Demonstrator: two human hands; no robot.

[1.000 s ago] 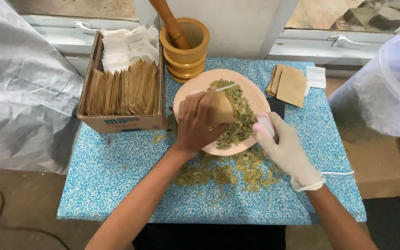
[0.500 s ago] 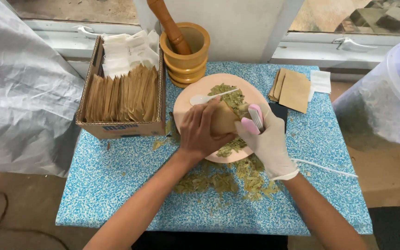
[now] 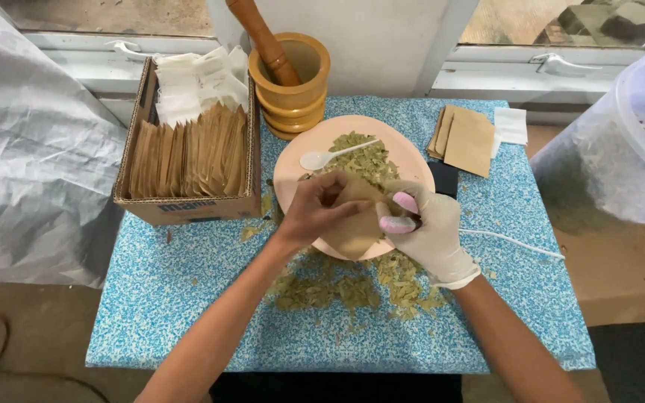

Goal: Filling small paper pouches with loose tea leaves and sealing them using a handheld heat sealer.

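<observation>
- Our left hand [image 3: 315, 213] grips a small brown pouch [image 3: 354, 224] over the near edge of the pink plate [image 3: 412, 160], fingers and thumb clamped on its left side.
- Our right hand [image 3: 431, 231], in a white glove, meets it from the other side; its fingertips [image 3: 397, 222] are pinched together at the pouch mouth (whether they hold leaf or only the paper edge, we cannot tell).
- The plate carries a heap of dried green leaves [image 3: 363, 160] with a white spoon [image 3: 330, 155] lying across it, well clear of both hands.
- More leaves, the spill [image 3: 352, 283], lie on the blue table [image 3: 188, 298] just nearer us than the plate.
- A box [image 3: 188, 209] of upright empty pouches stands to the left, a short stack [image 3: 466, 138] of flat ones to the right, and a wooden mortar [image 3: 293, 78] with its pestle behind the plate.
- We judge the step in hand to be filling or opening this one pouch, held above the plate so that strays fall back.
- The next move seems to call for a steady left grip that keeps the mouth open, and for right fingers free to take up the spoon or a pinch of leaf.
</observation>
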